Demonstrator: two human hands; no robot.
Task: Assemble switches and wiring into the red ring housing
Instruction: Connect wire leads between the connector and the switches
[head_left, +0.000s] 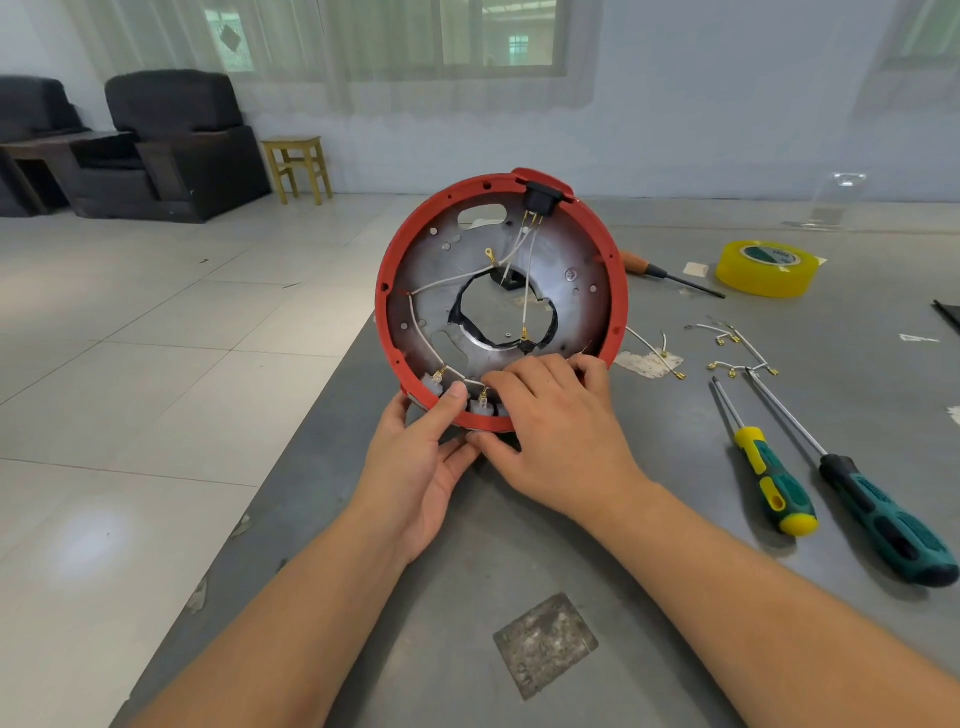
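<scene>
The red ring housing (387, 270) stands tilted on edge over the grey table, its metal inner plate facing me. A black socket (543, 196) sits at its top rim, with white wires (441, 283) running from it across the plate to pale switches (480, 405) at the bottom rim. My left hand (415, 467) grips the bottom rim, thumb pressed inside beside the switches. My right hand (550, 426) holds the same rim from the right, fingers curled over the edge onto the plate and covering part of the switches.
Loose white wires with brass terminals (727, 358) lie right of the housing. Two green-handled screwdrivers (774, 478) (883, 519) lie at right, a wooden-handled one (670, 273) and a yellow tape roll (763, 267) behind. The table's left edge (311, 431) drops to a tiled floor.
</scene>
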